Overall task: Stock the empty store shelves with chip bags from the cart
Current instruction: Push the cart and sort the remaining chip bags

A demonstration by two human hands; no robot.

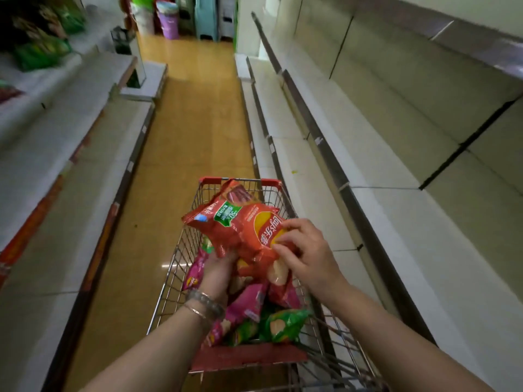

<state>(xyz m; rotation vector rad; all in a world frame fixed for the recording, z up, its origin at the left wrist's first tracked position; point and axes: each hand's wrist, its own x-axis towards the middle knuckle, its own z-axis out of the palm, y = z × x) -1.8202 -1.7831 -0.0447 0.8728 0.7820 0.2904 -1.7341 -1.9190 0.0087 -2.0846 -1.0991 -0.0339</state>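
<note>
A wire cart point(181, 250) with red trim stands in the aisle below me, holding several pink, green and red chip bags. My left hand point(218, 270) grips red chip bags point(240, 222) from underneath, lifted above the cart. My right hand point(302, 247) pinches the near edge of the top red bag with curled fingers. Pink bags point(249, 301) and a green bag point(283, 323) lie in the cart beneath. Bare white shelves point(382, 176) run along the right, close to the cart.
On the left, shelves point(56, 154) run down the aisle, with green bags point(39, 52) on the far upper ones. The wooden floor point(192, 123) stretches ahead. Bins and plastic stools point(169, 21) stand at the aisle's far end.
</note>
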